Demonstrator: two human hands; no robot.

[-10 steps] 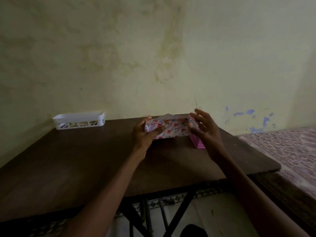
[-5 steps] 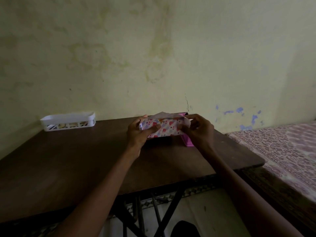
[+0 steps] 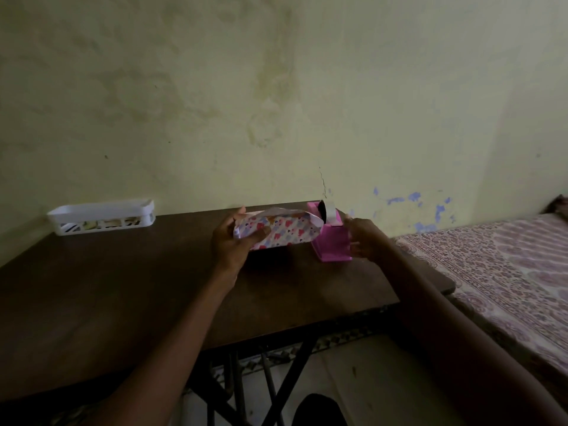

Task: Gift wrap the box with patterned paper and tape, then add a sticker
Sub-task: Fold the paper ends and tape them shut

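Left hand [image 3: 233, 244] grips the heart-patterned paper-wrapped box [image 3: 282, 235] by its left end | likely light, loose paper slippery: clamp over the folded flap | right hand [image 3: 364, 238] at pink plastic tape dispenser [image 3: 333, 242] just beside the box, grip unclear

heart-patterned wrapped box [image 3: 281, 233] on table, pink tape dispenser [image 3: 331, 238] beside

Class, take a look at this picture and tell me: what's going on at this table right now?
A person is partway through gift wrapping. The left hand grips the left end of the box, which sits on the dark table already covered in patterned paper, with its top edge standing loose. The right hand is against the right side of the pink tape dispenser beside the box; whether it grips it is unclear. A white basket sits at the far left.
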